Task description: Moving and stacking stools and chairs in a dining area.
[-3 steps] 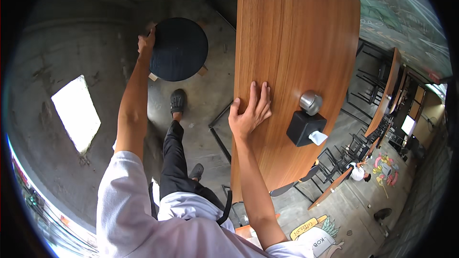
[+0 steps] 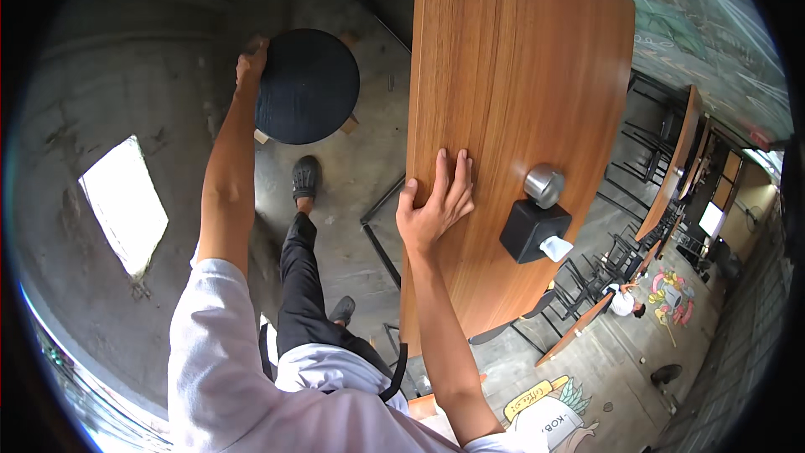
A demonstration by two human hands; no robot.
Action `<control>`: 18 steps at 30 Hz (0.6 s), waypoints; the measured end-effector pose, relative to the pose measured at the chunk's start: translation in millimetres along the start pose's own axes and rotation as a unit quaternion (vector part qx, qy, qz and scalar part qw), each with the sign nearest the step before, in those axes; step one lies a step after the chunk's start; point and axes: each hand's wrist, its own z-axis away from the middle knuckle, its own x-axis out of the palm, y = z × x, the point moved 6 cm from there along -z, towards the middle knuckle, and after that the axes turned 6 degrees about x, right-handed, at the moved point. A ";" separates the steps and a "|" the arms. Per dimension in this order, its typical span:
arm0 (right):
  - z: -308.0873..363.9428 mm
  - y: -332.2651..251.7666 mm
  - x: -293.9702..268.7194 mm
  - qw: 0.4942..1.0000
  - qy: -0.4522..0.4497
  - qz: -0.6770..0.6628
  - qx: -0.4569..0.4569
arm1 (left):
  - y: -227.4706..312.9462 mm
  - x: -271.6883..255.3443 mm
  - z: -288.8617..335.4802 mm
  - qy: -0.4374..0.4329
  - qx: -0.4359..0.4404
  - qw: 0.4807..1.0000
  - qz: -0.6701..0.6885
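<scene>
At the far left, my left hand (image 2: 251,61) grips the edge of a round stool (image 2: 309,88). Its black seat faces up, and pale wooden leg ends show beneath the rim. Part of that hand's grip is hidden behind the seat's edge. My right hand (image 2: 438,205) lies palm down on a long brown wooden table (image 2: 511,59), fingers spread near its left edge, holding nothing. To the right of this hand stand a shiny metal cup-like container (image 2: 544,185) and a black tissue box (image 2: 534,231) with a white tissue sticking out.
Black metal table legs (image 2: 381,231) stand close to my feet on the grey concrete floor. A wall (image 2: 75,193) with a bright square opening rises at the left. Further right are more tables (image 2: 675,164), black chairs (image 2: 650,147) and a seated person (image 2: 623,300).
The whole picture has shifted slightly to the left. Both hands keep their places, the left on the stool and the right on the table.
</scene>
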 end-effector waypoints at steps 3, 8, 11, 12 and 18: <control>0.7 10.0 3.4 1.000 0.001 0.012 -0.003 | 2.9 27.3 -2.2 -0.042 -0.007 0.999 -0.005; -0.8 -29.4 -3.6 0.998 0.009 -0.054 -0.004 | -25.2 -50.0 -78.1 -0.024 0.080 0.990 0.114; -0.8 -21.4 -4.2 0.999 0.021 -0.030 -0.019 | -54.2 -14.8 -29.4 -0.001 0.096 0.994 0.058; -1.6 -2.8 0.0 0.999 0.024 0.001 -0.026 | -55.8 32.9 20.3 -0.015 0.049 0.997 0.053; 4.5 -5.1 -4.4 0.999 0.034 -0.007 -0.020 | -92.9 -3.4 179.4 0.010 0.023 0.998 0.061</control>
